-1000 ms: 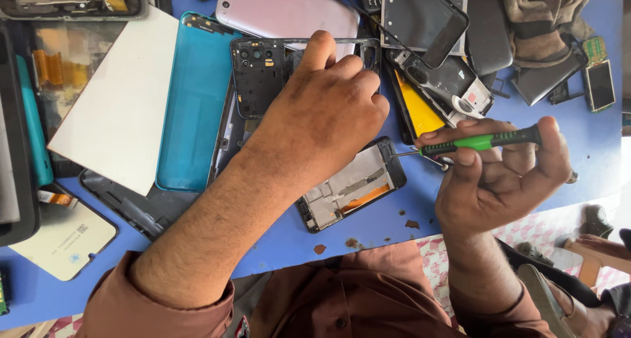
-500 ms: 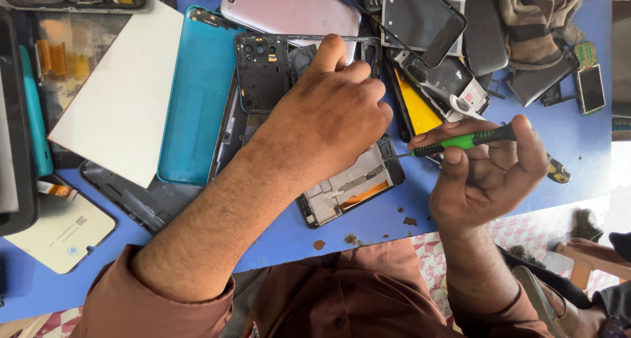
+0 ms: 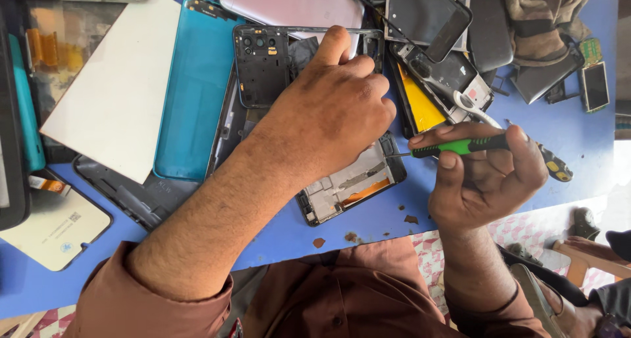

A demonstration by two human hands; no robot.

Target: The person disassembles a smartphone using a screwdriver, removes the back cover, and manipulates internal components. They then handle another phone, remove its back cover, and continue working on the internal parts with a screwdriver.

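On a blue table [image 3: 578, 124] crowded with phone parts, a person works on an opened phone [image 3: 348, 190] lying near the table's front edge. The left hand [image 3: 332, 111] lies knuckles-up across the phone, fingers curled and pressing down, seemingly to pin it flat; it hides most of the phone, leaving the lower end with its bare metal frame in view. The left forearm runs diagonally from the lower left. The right hand [image 3: 483, 177], just beside the phone's right edge, is clamped on a green-handled screwdriver [image 3: 460, 146], held level between thumb and fingers, its thin tip pointing left into the phone's side, close under the left hand. Around them lie a teal back cover [image 3: 194, 91], a white sheet [image 3: 112, 105], a pink phone [image 3: 289, 3] and a yellow-and-black tool [image 3: 555, 167].
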